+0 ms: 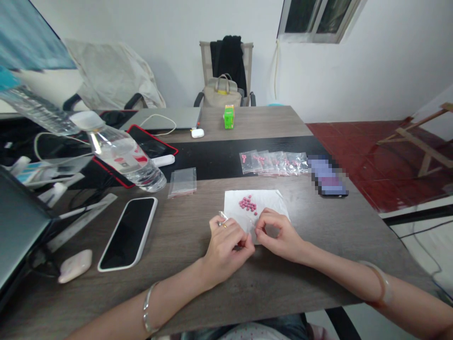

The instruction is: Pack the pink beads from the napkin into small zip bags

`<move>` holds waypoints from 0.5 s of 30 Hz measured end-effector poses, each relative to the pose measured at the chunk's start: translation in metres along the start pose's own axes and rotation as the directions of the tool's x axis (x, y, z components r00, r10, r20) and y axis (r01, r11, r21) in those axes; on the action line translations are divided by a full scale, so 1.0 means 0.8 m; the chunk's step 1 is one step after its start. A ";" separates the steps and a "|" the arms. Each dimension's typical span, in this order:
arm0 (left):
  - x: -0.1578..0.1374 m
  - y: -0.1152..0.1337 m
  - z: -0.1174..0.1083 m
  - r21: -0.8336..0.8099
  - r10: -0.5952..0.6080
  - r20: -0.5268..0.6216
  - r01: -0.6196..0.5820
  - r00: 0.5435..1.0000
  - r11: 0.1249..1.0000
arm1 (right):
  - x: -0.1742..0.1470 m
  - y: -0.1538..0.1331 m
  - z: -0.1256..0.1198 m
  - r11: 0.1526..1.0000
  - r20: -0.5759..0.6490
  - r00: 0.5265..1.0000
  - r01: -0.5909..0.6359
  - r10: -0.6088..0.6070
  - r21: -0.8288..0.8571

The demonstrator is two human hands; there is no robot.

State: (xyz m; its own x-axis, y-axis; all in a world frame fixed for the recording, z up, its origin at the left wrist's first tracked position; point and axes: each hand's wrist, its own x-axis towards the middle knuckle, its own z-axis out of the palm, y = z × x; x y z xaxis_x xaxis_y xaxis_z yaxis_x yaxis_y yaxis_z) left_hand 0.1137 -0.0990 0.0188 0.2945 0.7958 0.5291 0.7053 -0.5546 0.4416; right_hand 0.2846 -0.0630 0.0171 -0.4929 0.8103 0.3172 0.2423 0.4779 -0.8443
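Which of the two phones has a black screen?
The white-edged phone at left; the other phone, beside the row of bags, shows a pale purple screen.

White wall (177,42) behind chair (205,61); dark-paned window (313,19) upper right of it; red floor (354,141), probably tiled, to its right; desk (269,122) in front.

Small office or study; from my remote post I cannot tell whether it lies within a home. I base this reading on the wood-grain surface (347,226), with a closed laptop (189,117) near its far edge and a dark screen (21,226) at its left edge. Beyond the far edge I note two armchairs, one draped in white cloth (109,71), the other holding a bag (219,97). White walls (159,28), a window (300,16) and red floor tiles (368,137) surround them.
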 end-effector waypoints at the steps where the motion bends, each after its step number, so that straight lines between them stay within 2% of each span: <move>1: 0.000 0.001 0.000 -0.007 0.009 -0.010 -0.009 1.000 1.000 | 0.000 0.000 0.000 1.000 0.010 1.000 0.001 -0.001 -0.002; 5: 0.001 0.005 -0.002 -0.027 -0.019 -0.062 0.017 0.998 0.999 | 0.000 0.000 0.000 0.999 0.011 1.000 0.029 -0.029 -0.026; 9: -0.001 0.007 -0.001 -0.056 -0.097 -0.088 0.092 0.991 0.994 | -0.001 0.001 -0.001 0.988 -0.044 0.990 0.130 -0.134 -0.080; 12: -0.002 0.006 0.001 -0.052 -0.123 -0.093 0.119 0.988 0.992 | -0.001 0.003 -0.002 0.972 0.003 0.977 0.214 -0.215 -0.101; 15: -0.003 0.005 0.001 -0.054 -0.122 -0.085 0.118 0.989 0.992 | 0.000 0.004 -0.003 0.964 0.051 0.970 0.243 -0.239 -0.106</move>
State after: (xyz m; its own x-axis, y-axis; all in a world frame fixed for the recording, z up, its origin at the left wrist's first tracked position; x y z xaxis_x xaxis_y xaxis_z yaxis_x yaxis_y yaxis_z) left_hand 0.1163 -0.1026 0.0185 0.1500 0.8340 0.5310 0.6995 -0.4690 0.5391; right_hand 0.2871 -0.0607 0.0151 -0.5788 0.6541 0.4870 0.2027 0.6938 -0.6910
